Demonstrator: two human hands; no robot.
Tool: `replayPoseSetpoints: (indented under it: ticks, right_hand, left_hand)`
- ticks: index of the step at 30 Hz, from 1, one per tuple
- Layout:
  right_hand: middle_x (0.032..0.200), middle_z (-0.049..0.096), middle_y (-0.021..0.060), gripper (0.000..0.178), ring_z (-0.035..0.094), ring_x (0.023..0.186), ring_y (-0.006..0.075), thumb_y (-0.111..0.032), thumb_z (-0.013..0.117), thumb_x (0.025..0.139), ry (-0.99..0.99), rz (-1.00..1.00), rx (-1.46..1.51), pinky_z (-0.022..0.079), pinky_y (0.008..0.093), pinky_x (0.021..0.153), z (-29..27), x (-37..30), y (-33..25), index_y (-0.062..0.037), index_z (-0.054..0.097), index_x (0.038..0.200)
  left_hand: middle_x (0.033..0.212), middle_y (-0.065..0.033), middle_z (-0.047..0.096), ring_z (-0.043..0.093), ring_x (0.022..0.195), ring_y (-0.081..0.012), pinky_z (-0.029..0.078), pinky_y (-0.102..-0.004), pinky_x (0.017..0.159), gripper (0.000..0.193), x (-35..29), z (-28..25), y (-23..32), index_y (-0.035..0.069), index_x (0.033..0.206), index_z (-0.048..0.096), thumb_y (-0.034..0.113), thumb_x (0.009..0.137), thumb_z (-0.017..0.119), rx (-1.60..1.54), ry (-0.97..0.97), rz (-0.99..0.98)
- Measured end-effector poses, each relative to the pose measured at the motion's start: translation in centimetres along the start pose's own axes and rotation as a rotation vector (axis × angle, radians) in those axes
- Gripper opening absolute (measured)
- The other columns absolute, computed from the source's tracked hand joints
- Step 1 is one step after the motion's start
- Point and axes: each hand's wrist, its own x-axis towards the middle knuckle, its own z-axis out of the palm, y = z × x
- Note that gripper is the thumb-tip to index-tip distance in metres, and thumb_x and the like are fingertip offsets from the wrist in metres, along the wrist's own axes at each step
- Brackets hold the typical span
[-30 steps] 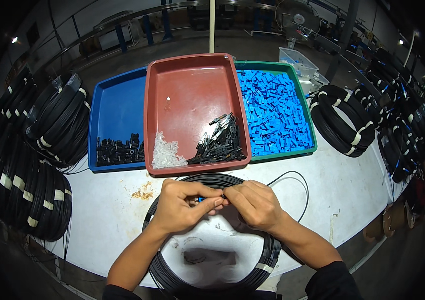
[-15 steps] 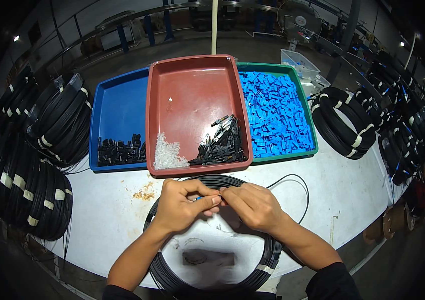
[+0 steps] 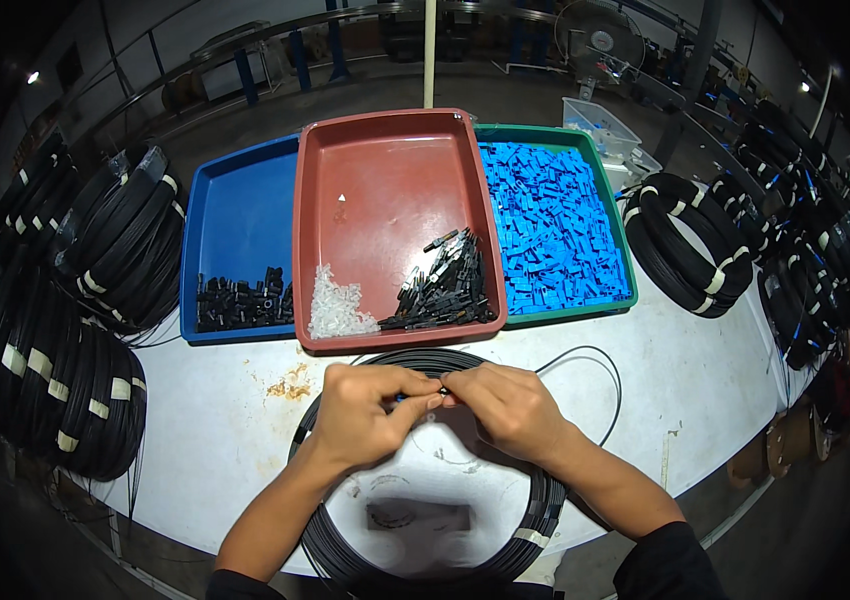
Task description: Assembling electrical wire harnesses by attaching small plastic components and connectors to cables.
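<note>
My left hand (image 3: 365, 412) and my right hand (image 3: 511, 408) meet fingertip to fingertip above the far side of a black cable coil (image 3: 542, 500) lying on the table. Closed in a pinch, the left fingers hold a small blue connector (image 3: 401, 397), of which only a bit shows. The right thumb and fingers are also pinched, on a tiny dark part at the meeting point; its kind is hidden by the fingers. A loose loop of the black cable (image 3: 617, 385) runs out to the right from behind my right hand.
Beyond the coil stand a blue tray (image 3: 235, 215) of black parts, a red tray (image 3: 385, 190) with clear and black pieces, and a green tray (image 3: 613, 190) full of blue connectors. Black cable coils (image 3: 70, 400) crowd the left; another coil (image 3: 685, 245) lies right.
My fingertips have shifted slightly against each other, and less of the blue connector shows now. The coil and trays stay in place.
</note>
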Motion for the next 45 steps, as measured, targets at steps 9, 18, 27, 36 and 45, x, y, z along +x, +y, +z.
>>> replayPoseSetpoints:
  ticks: [9,18,27,36,45]
  right_hand:
    - [0.082,0.068,0.0144,0.031,0.067,0.073,0.0303,0.001,0.068,0.073,-0.080,0.143,0.061,0.055,0.0388,0.065,-0.4,0.0,0.0,0.0031,0.069,0.104]
    - [0.093,0.070,0.0158,0.030,0.067,0.069,0.0269,0.000,0.072,0.073,0.132,-0.139,-0.074,0.056,0.0371,0.064,-0.5,0.5,-0.2,0.0089,0.067,0.102]
    - [0.082,0.066,0.0103,0.027,0.065,0.065,0.0229,-0.001,0.070,0.072,0.113,-0.095,-0.140,0.054,0.0338,0.056,-0.6,0.3,-0.6,0.0052,0.068,0.098]
    - [0.085,0.072,0.0160,0.014,0.072,0.073,0.0310,-0.001,0.070,0.086,-0.101,0.314,0.356,0.057,0.0383,0.065,-1.5,0.8,-0.4,-0.0009,0.072,0.100]
    - [0.091,0.069,0.0158,0.033,0.069,0.074,0.0261,-0.005,0.071,0.072,0.119,-0.173,-0.132,0.057,0.0350,0.063,-0.6,0.1,0.1,0.0080,0.068,0.102]
  left_hand:
    - [0.086,-0.0151,0.075,0.073,0.067,-0.0216,0.058,-0.0302,0.055,0.016,-0.1,0.2,0.2,-0.002,0.092,0.076,0.003,0.078,0.080,0.357,-0.036,0.409]
    - [0.085,-0.0164,0.076,0.075,0.072,-0.0205,0.059,-0.0243,0.062,0.013,-0.1,0.1,0.2,-0.007,0.093,0.075,-0.001,0.081,0.079,-0.154,0.039,-0.039]
    - [0.084,-0.0175,0.076,0.075,0.073,-0.0174,0.060,-0.0243,0.063,0.007,-0.2,0.6,1.8,-0.008,0.092,0.075,-0.008,0.085,0.074,-0.332,0.001,-0.289]
    - [0.088,-0.0105,0.074,0.073,0.070,-0.0200,0.059,-0.0295,0.058,0.013,0.1,-0.1,0.4,-0.001,0.083,0.071,-0.004,0.071,0.075,0.545,0.017,0.722]
    - [0.080,-0.0153,0.077,0.077,0.074,-0.0186,0.058,-0.0242,0.060,0.006,0.1,0.0,1.2,-0.004,0.082,0.076,-0.004,0.077,0.080,-0.236,0.047,-0.187]
